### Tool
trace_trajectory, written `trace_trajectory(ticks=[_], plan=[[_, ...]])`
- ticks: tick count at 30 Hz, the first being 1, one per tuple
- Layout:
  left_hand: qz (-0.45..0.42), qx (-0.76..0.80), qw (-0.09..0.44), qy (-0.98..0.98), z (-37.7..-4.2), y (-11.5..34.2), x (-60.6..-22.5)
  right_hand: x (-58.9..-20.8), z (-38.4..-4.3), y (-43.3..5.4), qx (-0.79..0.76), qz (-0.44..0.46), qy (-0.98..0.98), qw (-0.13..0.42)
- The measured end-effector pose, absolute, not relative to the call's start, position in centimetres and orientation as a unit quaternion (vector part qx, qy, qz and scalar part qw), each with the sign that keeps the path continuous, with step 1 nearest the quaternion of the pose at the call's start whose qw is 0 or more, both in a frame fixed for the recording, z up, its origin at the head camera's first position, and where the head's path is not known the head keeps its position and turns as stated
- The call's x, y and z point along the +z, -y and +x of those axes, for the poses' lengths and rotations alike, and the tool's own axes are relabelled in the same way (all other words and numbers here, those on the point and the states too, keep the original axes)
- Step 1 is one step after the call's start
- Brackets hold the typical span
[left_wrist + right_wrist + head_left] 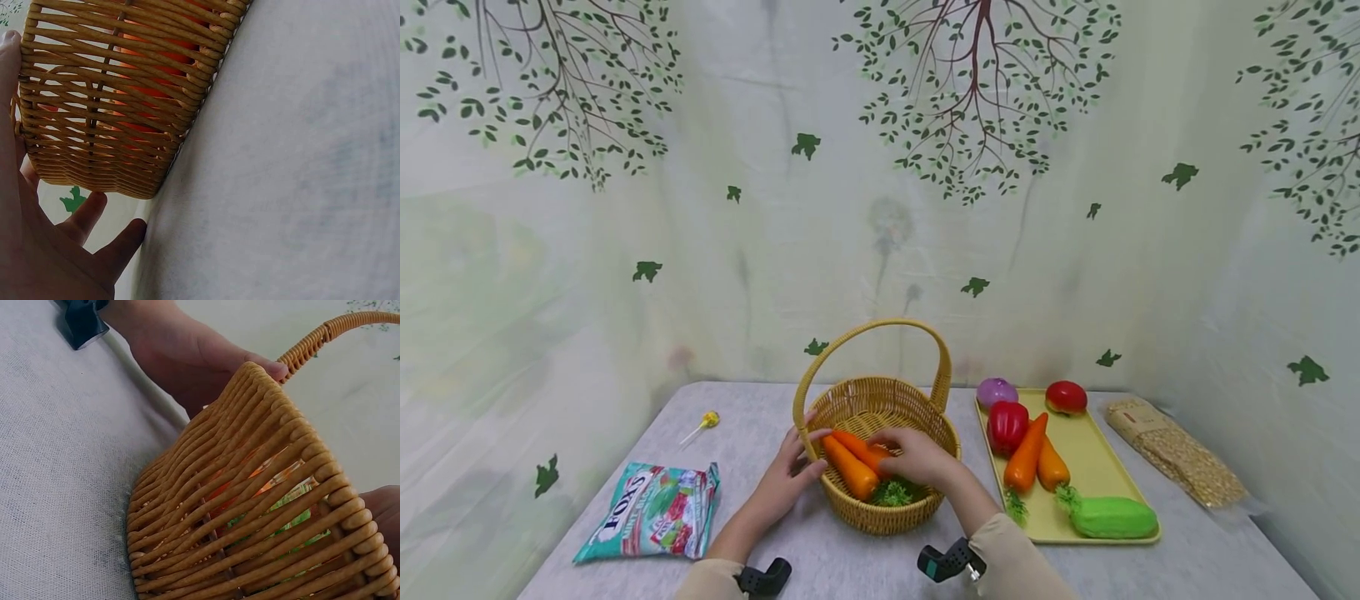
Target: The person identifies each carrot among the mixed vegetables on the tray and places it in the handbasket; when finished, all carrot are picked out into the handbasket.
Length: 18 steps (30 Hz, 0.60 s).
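In the head view the right hand [913, 457] covers part of the rear carrot [859, 447]; the sleeves [1018, 560] run off at 6 o'clock, and print on the grain packet [1176, 450], at 4 o'clock, is too small to read. From the left wrist, the basket [119, 106] is cut off at 11 o'clock and the left hand [59, 259] at 8. From the right wrist, the handle [305, 351] leaves at 2 o'clock, the right hand is cut off near 3, and the basket partly hides its contents [292, 498].
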<state>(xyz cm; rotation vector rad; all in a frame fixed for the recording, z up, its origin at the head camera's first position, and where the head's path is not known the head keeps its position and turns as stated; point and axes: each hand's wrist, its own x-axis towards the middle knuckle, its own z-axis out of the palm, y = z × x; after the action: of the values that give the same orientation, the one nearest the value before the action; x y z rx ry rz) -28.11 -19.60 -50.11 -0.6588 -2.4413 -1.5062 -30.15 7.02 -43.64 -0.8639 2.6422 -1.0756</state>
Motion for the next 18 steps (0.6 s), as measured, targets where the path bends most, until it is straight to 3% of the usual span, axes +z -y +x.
trace_trajectory(ticks=[9,18], plan=[[-0.228,-0.503,0.102,0.827,-28.1,19.6,-50.0,-43.6,-29.9,-7.3,-0.403,-0.274,-0.872,0.045],[-0.233,-0.506,0.105,0.824,-27.9,19.6,-50.2,-43.6,-29.0,-7.6,-0.470,-0.248,-0.844,-0.077]])
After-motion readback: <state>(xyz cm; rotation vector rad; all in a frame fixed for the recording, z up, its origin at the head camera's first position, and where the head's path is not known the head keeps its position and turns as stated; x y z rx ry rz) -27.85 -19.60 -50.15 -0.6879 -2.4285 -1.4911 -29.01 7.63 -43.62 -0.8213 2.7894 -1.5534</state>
